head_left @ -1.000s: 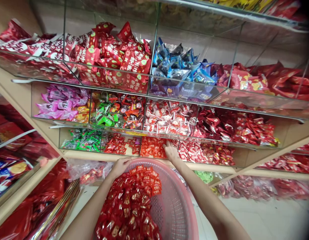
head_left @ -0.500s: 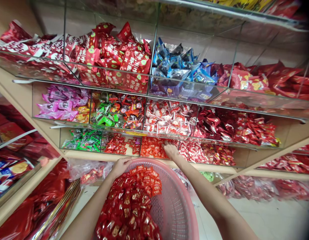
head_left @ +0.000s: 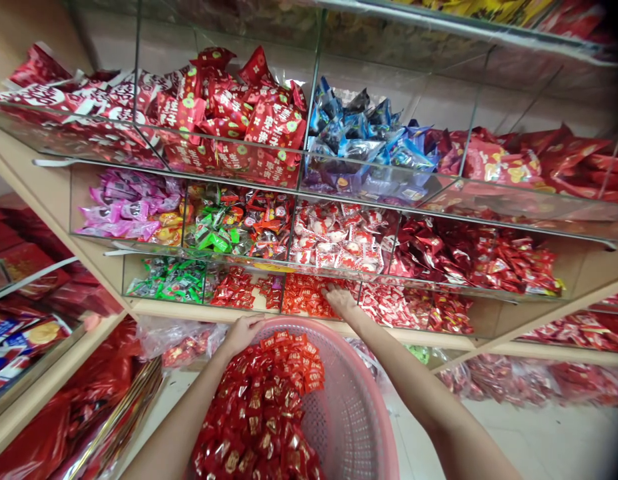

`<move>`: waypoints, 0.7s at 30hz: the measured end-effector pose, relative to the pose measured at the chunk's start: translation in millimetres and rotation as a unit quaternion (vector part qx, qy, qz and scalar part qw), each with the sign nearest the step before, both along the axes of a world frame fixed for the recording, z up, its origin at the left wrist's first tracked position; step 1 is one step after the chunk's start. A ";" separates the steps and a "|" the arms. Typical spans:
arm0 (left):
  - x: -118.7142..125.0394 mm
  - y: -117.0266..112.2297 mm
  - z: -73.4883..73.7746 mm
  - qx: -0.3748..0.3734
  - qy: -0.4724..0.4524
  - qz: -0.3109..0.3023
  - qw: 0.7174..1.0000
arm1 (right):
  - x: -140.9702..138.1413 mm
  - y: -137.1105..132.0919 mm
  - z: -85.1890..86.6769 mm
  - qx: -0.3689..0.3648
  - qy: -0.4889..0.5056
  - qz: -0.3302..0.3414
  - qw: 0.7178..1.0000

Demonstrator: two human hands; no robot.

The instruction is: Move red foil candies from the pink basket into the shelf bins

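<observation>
My left hand [head_left: 245, 331] grips the far rim of a pink plastic basket [head_left: 356, 413], which is piled with small red wrapped candies [head_left: 263, 413]. My right hand [head_left: 340, 301] reaches into the lowest glass compartment of the shelf. It rests on the orange-red candies [head_left: 306, 298] there. Its fingertips are curled down among the wrappers, so what they hold, if anything, is hidden.
A tiered glass-fronted shelf [head_left: 309, 200] holds bins of candies: red packs [head_left: 229, 113], blue [head_left: 363, 133], pink [head_left: 129, 207], green [head_left: 213, 233], white-red [head_left: 333, 240]. Wooden shelf edges [head_left: 199, 310] run below. Bagged red goods [head_left: 49, 427] lie at lower left.
My right hand has shifted slightly left and deeper into the orange-red candies. The left hand and basket have stayed in place.
</observation>
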State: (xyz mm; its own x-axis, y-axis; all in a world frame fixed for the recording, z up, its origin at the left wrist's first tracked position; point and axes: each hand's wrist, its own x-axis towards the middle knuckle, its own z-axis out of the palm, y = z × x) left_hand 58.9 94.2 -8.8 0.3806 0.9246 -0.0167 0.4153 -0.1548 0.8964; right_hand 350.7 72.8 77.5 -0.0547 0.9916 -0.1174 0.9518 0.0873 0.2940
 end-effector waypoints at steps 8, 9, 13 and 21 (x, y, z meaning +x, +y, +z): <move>-0.3 1.9 -4.2 0.005 0.002 0.005 1.000 | 9.8 -4.5 -6.7 0.044 0.165 0.001 0.985; -0.3 1.9 -4.4 0.008 0.003 0.005 1.000 | 10.8 -4.5 -10.0 0.058 0.202 -0.007 0.978; -0.5 1.0 -3.1 0.017 0.007 0.000 1.000 | 12.5 -3.6 -26.1 0.132 0.347 -0.036 0.928; 0.1 0.1 0.7 0.008 -0.001 0.007 1.000 | -3.0 -10.7 -21.3 0.232 0.482 -0.004 0.845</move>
State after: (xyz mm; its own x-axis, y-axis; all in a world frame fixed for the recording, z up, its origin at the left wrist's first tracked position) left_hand 58.9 94.4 -8.2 0.3667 0.9303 -0.0009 0.4162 -0.1632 0.8945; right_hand 347.7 62.2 56.2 0.1046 0.9191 0.3800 0.7682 0.1679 -0.6177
